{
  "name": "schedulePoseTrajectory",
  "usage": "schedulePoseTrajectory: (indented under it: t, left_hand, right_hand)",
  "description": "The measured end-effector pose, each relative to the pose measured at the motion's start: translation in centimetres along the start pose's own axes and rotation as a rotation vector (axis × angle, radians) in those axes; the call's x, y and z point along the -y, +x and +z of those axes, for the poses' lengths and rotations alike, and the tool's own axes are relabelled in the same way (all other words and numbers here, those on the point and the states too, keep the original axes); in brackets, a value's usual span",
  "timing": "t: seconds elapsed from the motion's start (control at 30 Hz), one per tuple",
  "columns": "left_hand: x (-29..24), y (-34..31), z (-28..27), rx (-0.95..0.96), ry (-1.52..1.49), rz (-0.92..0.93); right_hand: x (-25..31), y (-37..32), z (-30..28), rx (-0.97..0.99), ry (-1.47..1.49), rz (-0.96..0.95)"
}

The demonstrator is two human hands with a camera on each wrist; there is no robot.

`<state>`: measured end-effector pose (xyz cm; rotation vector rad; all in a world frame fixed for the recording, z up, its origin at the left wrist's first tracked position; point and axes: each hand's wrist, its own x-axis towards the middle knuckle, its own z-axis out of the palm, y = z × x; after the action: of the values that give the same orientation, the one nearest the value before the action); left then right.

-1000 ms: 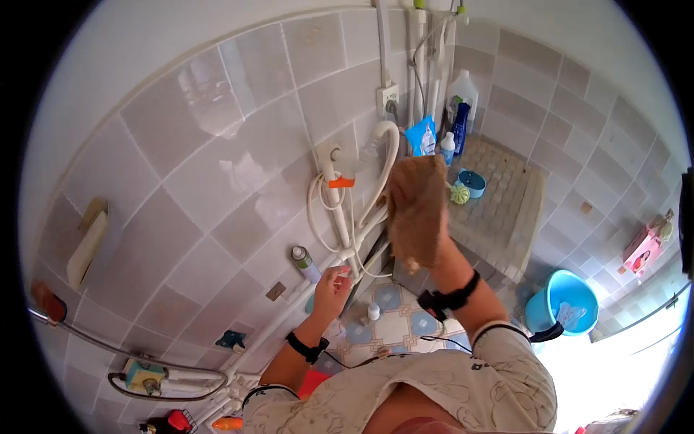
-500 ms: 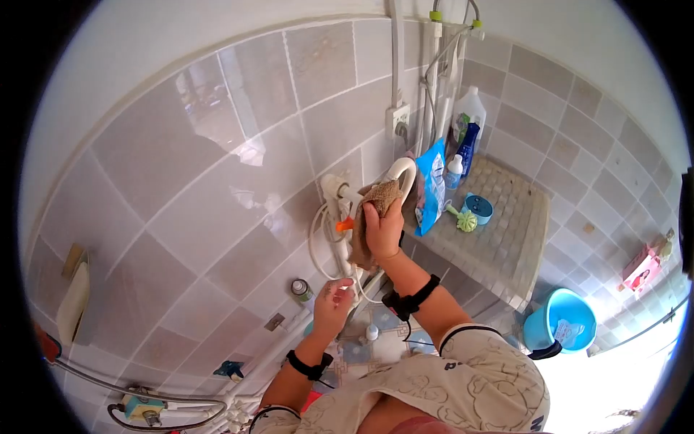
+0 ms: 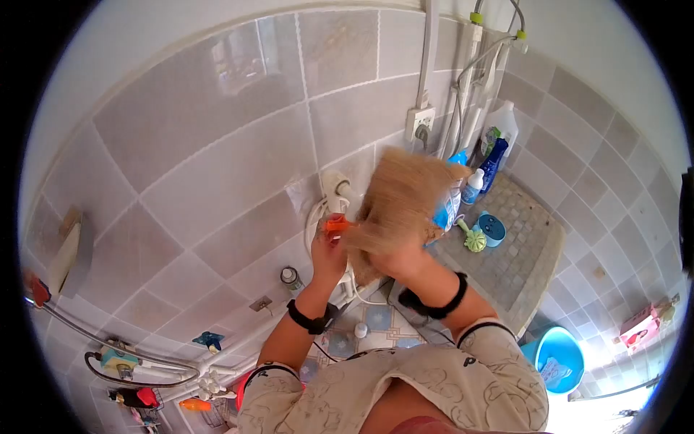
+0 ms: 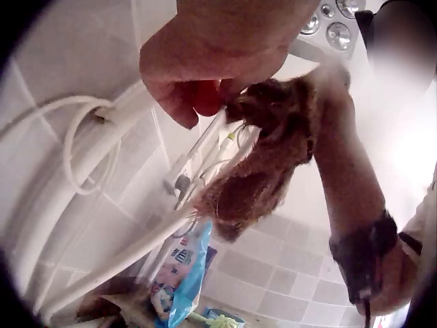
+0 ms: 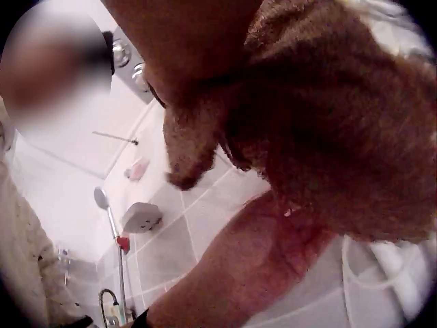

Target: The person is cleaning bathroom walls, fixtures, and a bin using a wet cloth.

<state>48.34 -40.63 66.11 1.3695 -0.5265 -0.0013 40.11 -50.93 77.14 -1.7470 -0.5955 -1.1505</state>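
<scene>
My left hand [image 3: 330,254] is at an orange tap handle [image 3: 337,226] on the white pipework by the tiled wall. In the left wrist view its thumb and fingers pinch this handle [image 4: 207,99]. My right hand [image 3: 401,262] holds a brown cloth [image 3: 408,192], blurred and spread above the pipes. Much of that hand is hidden by the cloth in the right wrist view, where the fabric [image 5: 341,130] hangs close over my left hand [image 5: 266,246]. Behind the cloth, a blue-and-white packet [image 3: 450,206] is partly covered.
A tiled ledge [image 3: 535,239] on the right carries a white bottle [image 3: 473,187], a dark blue bottle [image 3: 494,165], a light blue cup-like container [image 3: 491,229] and a pale green brush [image 3: 474,241]. A blue bucket [image 3: 533,351] stands at the right. A spray can [image 3: 290,279] is beside the wall.
The cloth went from raised over the ledge to bunched against the pipe, then swung out wide again in my right hand. My left hand moved up and took hold of the orange handle.
</scene>
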Motion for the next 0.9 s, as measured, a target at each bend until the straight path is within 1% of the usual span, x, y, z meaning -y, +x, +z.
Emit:
schedulePoseTrajectory:
  t: [0.03,0.1,0.13,0.17,0.2,0.23,0.27,0.3,0.33,0.37,0.4,0.43,0.5,0.53,0.57,0.6,0.63,0.67,0.7,0.77,0.8,0.83,0.9]
  left_hand:
    - [-0.2,-0.2,0.1,-0.003,0.002,0.002]
    - [-0.9,-0.7,0.5,-0.113,0.723,0.388]
    - [0.3,-0.2,0.3,-0.051,0.889,0.388]
    - [0.8,0.3,0.2,-0.026,0.878,0.401]
    - [1.2,0.6,0.1,-0.005,0.824,0.333]
    - [1.4,0.9,0.1,0.019,0.772,0.263]
    - [1.3,1.2,0.2,0.056,0.826,0.213]
    - [1.8,1.6,0.1,0.085,0.820,0.226]
    - [2.6,1.8,-0.3,0.090,0.765,0.186]
    - [3.2,1.7,-0.6,0.096,0.714,0.144]
    - [3.2,1.0,-0.7,0.073,0.874,0.272]
    - [3.5,0.8,-1.0,0.107,0.870,0.281]
    - [4.2,0.8,-1.5,0.096,0.752,0.221]
    - [4.3,0.8,-1.5,0.107,0.622,0.212]
    - [4.4,0.8,-1.5,0.116,0.493,0.203]
    - [5.4,1.3,-1.9,0.144,0.543,0.155]
    - [5.1,1.4,-1.8,0.117,0.197,0.099]
    - [4.8,1.6,-1.6,0.080,-0.152,0.058]
    - [4.3,1.4,-1.5,0.106,-0.153,0.048]
    - [3.9,1.2,-1.7,0.121,-0.224,0.093]
    - [3.9,1.1,-1.7,0.130,-0.263,0.112]
    - [3.8,1.0,-1.6,0.141,-0.304,0.128]
    - [3.1,0.7,-0.8,0.158,-0.392,0.158]
  right_hand:
    - [-0.8,2.2,0.6,0.176,-0.648,-0.335]
    - [-1.0,4.7,4.5,0.259,-0.897,-0.118]
    - [-1.8,4.6,6.0,0.248,-0.915,-0.110]
    - [-3.5,4.1,7.2,0.384,-1.016,0.045]
    - [-4.7,3.8,7.8,0.519,-1.107,0.212]
    - [-5.0,3.6,8.0,0.502,-1.127,0.235]
    - [-5.1,3.2,8.0,0.525,-1.148,0.203]
    - [-5.1,3.0,8.0,0.549,-1.168,0.170]
    - [-5.0,2.9,7.9,0.533,-1.185,0.190]
    - [-4.8,2.7,7.8,0.558,-1.202,0.147]
    - [-4.6,2.5,7.8,0.582,-1.219,0.107]
    - [-4.6,2.3,8.0,0.566,-1.235,0.136]
    - [-4.7,1.7,8.2,0.540,-1.244,0.109]
    - [-4.3,1.2,7.8,0.487,-1.292,0.008]
    - [-3.9,1.0,7.5,0.474,-1.310,0.034]
    - [-3.3,0.9,7.3,0.465,-1.277,0.021]
    - [-3.0,0.6,7.1,0.457,-1.241,0.009]
    - [-3.1,-0.1,6.8,0.387,-1.250,-0.084]
    - [-2.7,-0.9,6.5,0.378,-1.266,-0.060]
    - [-1.5,-3.0,5.6,0.292,-0.835,-0.057]
    - [-1.5,-4.5,4.7,0.172,-0.776,-0.173]
    - [-1.6,-5.8,3.3,0.160,-0.802,-0.147]
    - [-1.9,-8.8,-0.1,-0.132,-0.920,-0.346]
